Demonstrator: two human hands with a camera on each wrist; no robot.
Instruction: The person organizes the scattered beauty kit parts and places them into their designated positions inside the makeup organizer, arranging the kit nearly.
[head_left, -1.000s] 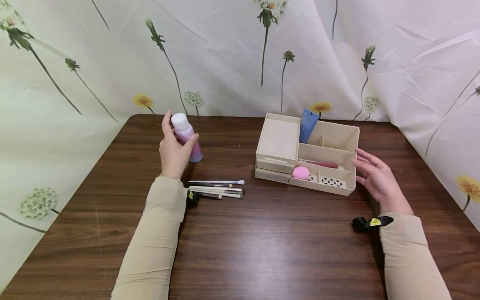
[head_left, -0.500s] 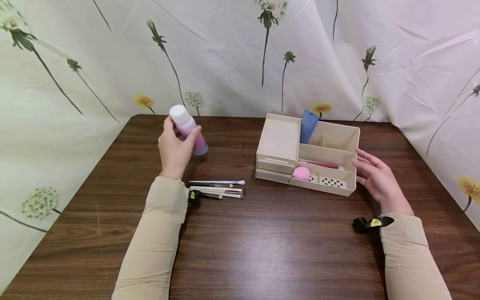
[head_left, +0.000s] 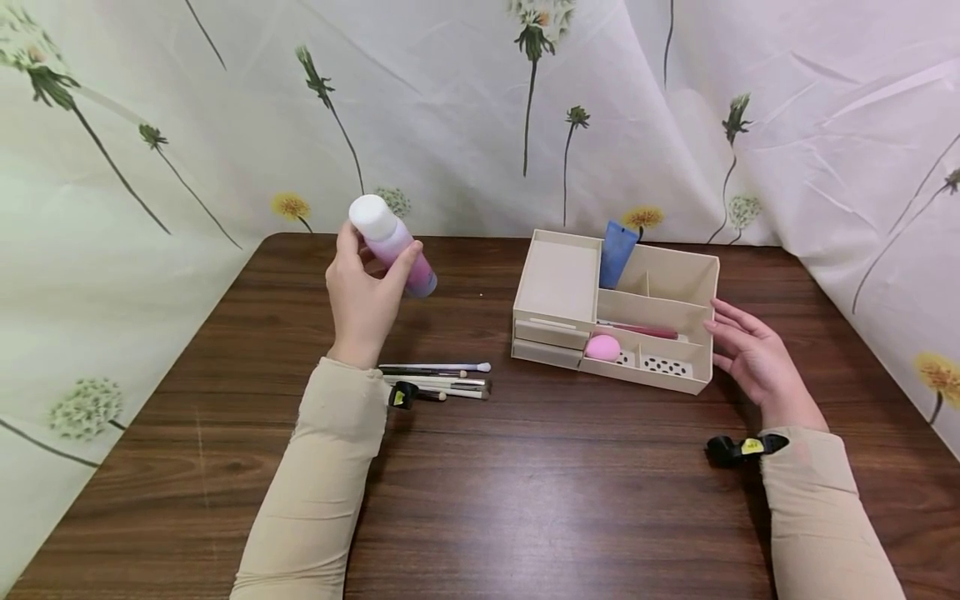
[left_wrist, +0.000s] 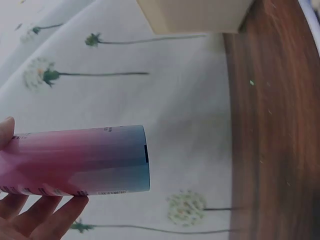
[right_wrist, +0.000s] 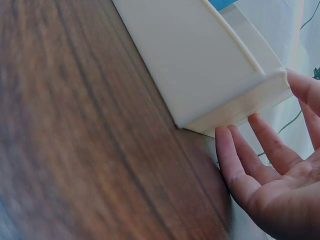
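Note:
My left hand (head_left: pixel 365 300) grips a pink-to-blue cylindrical bottle (head_left: pixel 405 254) with a white cap, thumb on one side and fingers on the other. The bottle leans, cap toward the upper left, raised over the table's far left part. In the left wrist view the blue base of the bottle (left_wrist: pixel 100 160) points right; its cap is out of that view. My right hand (head_left: pixel 765 362) rests its fingertips against the right end wall of a beige desktop organizer (head_left: pixel 558 279). The right wrist view shows these fingers (right_wrist: pixel 265 135) spread and extended along the organizer's end wall (right_wrist: pixel 240 105).
Several makeup brushes (head_left: pixel 450 383) lie beside my left wrist. Inside the organizer are a blue tube (head_left: pixel 617 257), a pink makeup sponge (head_left: pixel 602 347) and a red-handled stick (head_left: pixel 648 330). A white floral cloth (head_left: pixel 450 100) hangs behind the brown wooden table (head_left: pixel 562 500).
My left hand has closed around the bottle, lifted it off the table, tilted it and carried it slightly right. The right hand and the organizer stay in place.

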